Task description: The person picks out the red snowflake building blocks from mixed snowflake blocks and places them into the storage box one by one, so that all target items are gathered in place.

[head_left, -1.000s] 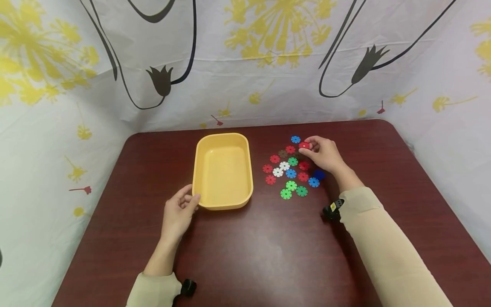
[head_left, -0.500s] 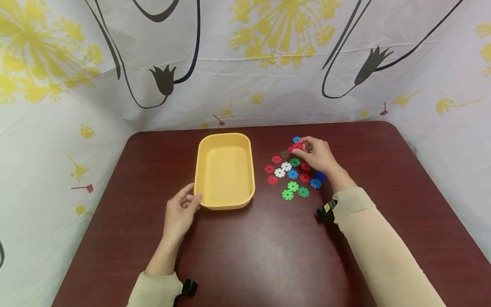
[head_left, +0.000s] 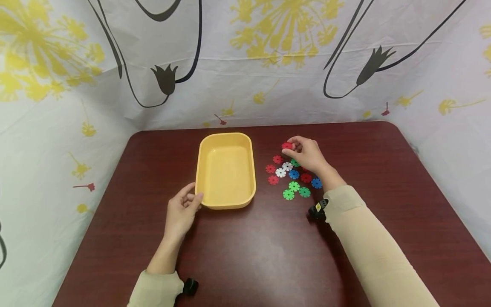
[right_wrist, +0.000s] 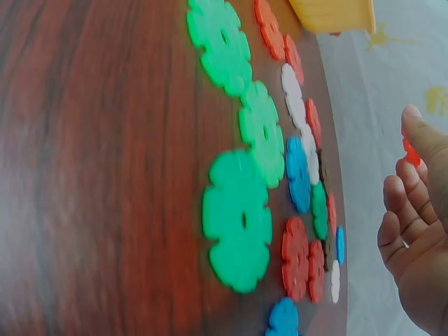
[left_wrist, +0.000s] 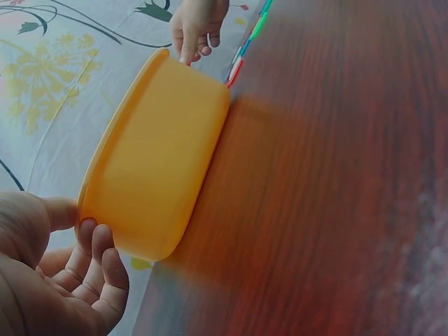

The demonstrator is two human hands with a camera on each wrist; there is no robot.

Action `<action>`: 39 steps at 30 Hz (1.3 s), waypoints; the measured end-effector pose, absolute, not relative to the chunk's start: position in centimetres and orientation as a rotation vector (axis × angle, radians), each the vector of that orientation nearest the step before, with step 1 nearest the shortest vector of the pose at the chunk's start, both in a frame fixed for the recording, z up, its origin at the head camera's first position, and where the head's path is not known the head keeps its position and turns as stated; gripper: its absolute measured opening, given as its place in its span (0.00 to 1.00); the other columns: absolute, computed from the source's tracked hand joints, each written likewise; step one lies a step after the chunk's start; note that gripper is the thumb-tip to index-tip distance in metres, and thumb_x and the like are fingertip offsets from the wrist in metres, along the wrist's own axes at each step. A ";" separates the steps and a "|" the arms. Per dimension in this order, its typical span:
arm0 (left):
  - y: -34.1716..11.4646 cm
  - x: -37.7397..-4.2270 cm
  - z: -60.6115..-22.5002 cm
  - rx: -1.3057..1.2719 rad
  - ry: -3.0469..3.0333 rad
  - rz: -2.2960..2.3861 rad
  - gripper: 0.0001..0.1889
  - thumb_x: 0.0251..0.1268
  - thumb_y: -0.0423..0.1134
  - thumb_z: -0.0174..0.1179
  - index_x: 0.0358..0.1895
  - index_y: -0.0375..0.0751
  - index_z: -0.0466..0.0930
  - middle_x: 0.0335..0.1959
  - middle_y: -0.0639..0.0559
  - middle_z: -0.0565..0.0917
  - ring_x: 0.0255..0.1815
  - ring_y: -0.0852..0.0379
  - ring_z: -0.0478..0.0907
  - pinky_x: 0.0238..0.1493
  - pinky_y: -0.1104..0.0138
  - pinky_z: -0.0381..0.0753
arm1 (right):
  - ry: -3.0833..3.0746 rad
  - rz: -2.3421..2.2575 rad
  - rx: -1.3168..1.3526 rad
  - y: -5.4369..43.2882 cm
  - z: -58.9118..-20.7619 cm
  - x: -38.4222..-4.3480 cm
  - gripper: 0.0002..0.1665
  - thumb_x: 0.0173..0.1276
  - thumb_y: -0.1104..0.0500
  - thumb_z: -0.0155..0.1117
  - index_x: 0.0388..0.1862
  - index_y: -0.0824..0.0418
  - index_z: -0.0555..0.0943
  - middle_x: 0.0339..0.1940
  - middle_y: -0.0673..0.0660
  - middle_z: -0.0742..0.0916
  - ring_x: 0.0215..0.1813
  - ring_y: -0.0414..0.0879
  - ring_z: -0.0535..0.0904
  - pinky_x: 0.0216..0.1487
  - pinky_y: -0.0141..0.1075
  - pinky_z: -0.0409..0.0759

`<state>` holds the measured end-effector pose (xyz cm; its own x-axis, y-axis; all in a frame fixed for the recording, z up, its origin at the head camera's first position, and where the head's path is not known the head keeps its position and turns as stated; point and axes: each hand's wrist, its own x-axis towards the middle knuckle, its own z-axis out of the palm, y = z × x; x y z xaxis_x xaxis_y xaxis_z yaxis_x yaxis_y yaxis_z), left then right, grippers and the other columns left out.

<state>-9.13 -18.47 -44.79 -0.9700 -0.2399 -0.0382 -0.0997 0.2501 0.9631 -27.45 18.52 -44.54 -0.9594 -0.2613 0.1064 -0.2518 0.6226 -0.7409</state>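
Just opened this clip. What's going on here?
A person's right hand pinches a red notched disc, raised off the dark reddish-brown table. More discs in red, white, blue and green lie spread below it. The left hand grips the near left corner of a yellow tub, which stands left of the discs.
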 end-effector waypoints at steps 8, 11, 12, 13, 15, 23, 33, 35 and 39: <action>-18.5 -9.1 -44.8 0.318 -2.394 -1.814 0.24 0.71 0.37 0.65 0.68 0.38 0.75 0.32 0.43 0.85 0.32 0.44 0.83 0.34 0.70 0.85 | 2.797 -1.309 -0.471 17.3 -44.7 -27.6 0.26 0.71 0.48 0.69 0.59 0.64 0.79 0.38 0.57 0.80 0.42 0.51 0.77 0.42 0.42 0.78; -18.5 -9.1 -44.8 0.313 -2.392 -1.813 0.24 0.71 0.37 0.65 0.68 0.38 0.75 0.32 0.44 0.85 0.31 0.44 0.83 0.34 0.70 0.85 | 2.805 -1.302 -0.487 16.9 -44.7 -27.7 0.26 0.71 0.48 0.69 0.58 0.64 0.79 0.39 0.57 0.80 0.42 0.51 0.78 0.43 0.43 0.79; -18.5 -9.1 -44.8 0.312 -2.392 -1.812 0.24 0.71 0.37 0.65 0.68 0.38 0.75 0.31 0.44 0.85 0.31 0.44 0.83 0.33 0.70 0.85 | 2.804 -1.299 -0.488 16.7 -44.7 -27.7 0.26 0.71 0.48 0.69 0.58 0.63 0.79 0.39 0.57 0.80 0.42 0.51 0.78 0.43 0.43 0.79; -18.5 -9.1 -44.8 0.311 -2.391 -1.812 0.24 0.71 0.37 0.65 0.68 0.38 0.75 0.31 0.44 0.85 0.31 0.45 0.83 0.33 0.69 0.85 | 2.803 -1.292 -0.487 16.5 -44.7 -27.7 0.26 0.71 0.47 0.69 0.58 0.63 0.79 0.39 0.57 0.80 0.42 0.50 0.78 0.43 0.43 0.79; -18.6 -9.1 -44.9 0.312 -2.394 -1.807 0.24 0.71 0.37 0.65 0.67 0.38 0.75 0.31 0.45 0.85 0.30 0.45 0.82 0.32 0.68 0.85 | 2.798 -1.288 -0.474 16.2 -44.7 -27.7 0.26 0.71 0.47 0.69 0.58 0.62 0.79 0.39 0.56 0.81 0.42 0.50 0.79 0.43 0.42 0.80; -18.7 -9.3 -45.2 0.317 -2.382 -1.835 0.24 0.71 0.38 0.65 0.67 0.39 0.75 0.31 0.44 0.85 0.30 0.46 0.82 0.32 0.71 0.84 | 2.758 -1.330 -0.482 14.8 -44.6 -27.8 0.25 0.71 0.48 0.69 0.58 0.62 0.79 0.39 0.57 0.80 0.40 0.50 0.78 0.38 0.40 0.79; -18.6 -9.2 -45.0 0.275 -2.379 -1.833 0.25 0.71 0.36 0.65 0.69 0.39 0.73 0.32 0.43 0.85 0.31 0.43 0.83 0.33 0.72 0.85 | 2.725 -1.363 -0.518 13.3 -44.1 -27.9 0.25 0.71 0.48 0.69 0.58 0.62 0.79 0.39 0.56 0.81 0.40 0.50 0.77 0.37 0.40 0.79; -18.6 -9.2 -44.9 0.277 -2.380 -1.831 0.25 0.71 0.37 0.65 0.69 0.39 0.74 0.31 0.44 0.85 0.31 0.43 0.83 0.33 0.72 0.85 | 2.722 -1.369 -0.519 13.0 -44.0 -28.0 0.24 0.71 0.48 0.69 0.58 0.62 0.79 0.38 0.56 0.81 0.39 0.50 0.77 0.37 0.40 0.79; -18.7 -9.3 -44.9 0.279 -2.382 -1.831 0.25 0.71 0.36 0.65 0.68 0.39 0.74 0.31 0.44 0.85 0.31 0.43 0.83 0.33 0.71 0.85 | 2.725 -1.363 -0.549 12.3 -43.9 -28.1 0.24 0.71 0.49 0.69 0.58 0.63 0.79 0.38 0.56 0.81 0.39 0.50 0.77 0.37 0.40 0.79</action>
<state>-9.26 -18.65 -44.92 -0.9753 -0.2205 -0.0141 -0.0703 0.2491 0.9659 -28.12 12.29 -43.91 -0.9361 -0.3321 0.1155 -0.2916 0.5496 -0.7829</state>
